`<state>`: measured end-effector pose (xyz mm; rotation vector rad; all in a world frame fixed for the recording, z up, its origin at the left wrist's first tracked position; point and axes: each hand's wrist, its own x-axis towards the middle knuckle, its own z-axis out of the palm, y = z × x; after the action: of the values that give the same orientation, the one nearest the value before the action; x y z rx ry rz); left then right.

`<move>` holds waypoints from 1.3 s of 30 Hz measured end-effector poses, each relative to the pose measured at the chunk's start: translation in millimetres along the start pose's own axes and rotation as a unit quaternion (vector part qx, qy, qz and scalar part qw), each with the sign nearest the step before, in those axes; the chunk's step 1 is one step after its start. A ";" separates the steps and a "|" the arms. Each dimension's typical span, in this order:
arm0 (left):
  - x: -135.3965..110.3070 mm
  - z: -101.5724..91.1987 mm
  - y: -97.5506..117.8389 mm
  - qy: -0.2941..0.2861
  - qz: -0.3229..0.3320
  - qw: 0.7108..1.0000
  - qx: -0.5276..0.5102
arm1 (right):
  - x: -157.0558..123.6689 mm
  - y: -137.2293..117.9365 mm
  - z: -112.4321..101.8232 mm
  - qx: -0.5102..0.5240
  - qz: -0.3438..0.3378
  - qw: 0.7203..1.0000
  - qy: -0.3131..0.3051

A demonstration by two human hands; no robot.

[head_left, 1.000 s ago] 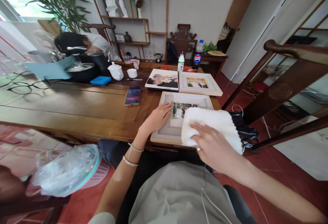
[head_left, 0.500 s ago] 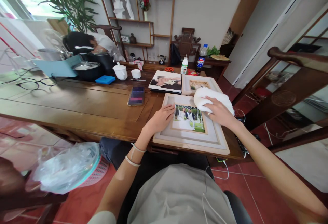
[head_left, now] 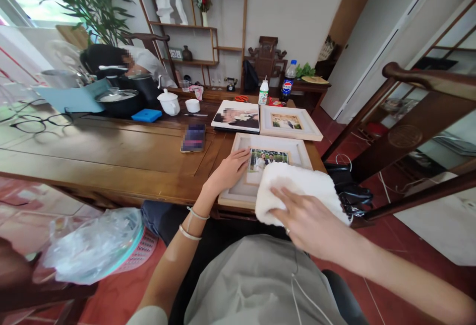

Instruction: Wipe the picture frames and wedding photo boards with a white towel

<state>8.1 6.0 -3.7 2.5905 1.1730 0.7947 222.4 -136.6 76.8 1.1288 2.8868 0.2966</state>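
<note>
A pale-framed wedding photo lies flat at the right end of the wooden table. My left hand rests on its left side, fingers stretched out over the inner border. In my right hand is a fluffy white cloth, gripped from above. The cloth covers the lower right of the frame and hides part of the picture. Behind it lies a second framed photo, beside a square photo panel.
A phone, a blue box, a white teapot and a white cup stand to the left. Bottles are at the back. A bag-lined basket sits on the floor. A person leans at the far side.
My right hand has drawn the white cloth toward me, from the frame's upper right to its lower right. My left hand stays on the frame's left side.
</note>
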 end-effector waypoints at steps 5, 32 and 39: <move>0.5 0.4 -1.2 0.001 0.011 1.000 0.001 | 6.7 19.4 16.9 0.088 0.003 0.996 0.029; 0.6 -2.3 3.0 0.019 0.024 0.999 -0.033 | 34.3 -25.1 13.6 0.046 0.029 0.998 0.035; 0.8 -4.9 2.0 0.010 0.026 0.999 -0.047 | 57.6 -40.9 35.7 0.036 0.062 0.996 0.062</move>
<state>7.2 5.0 1.4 2.5514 1.0507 0.8665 156.0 -121.3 36.6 1.3523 2.9596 0.2783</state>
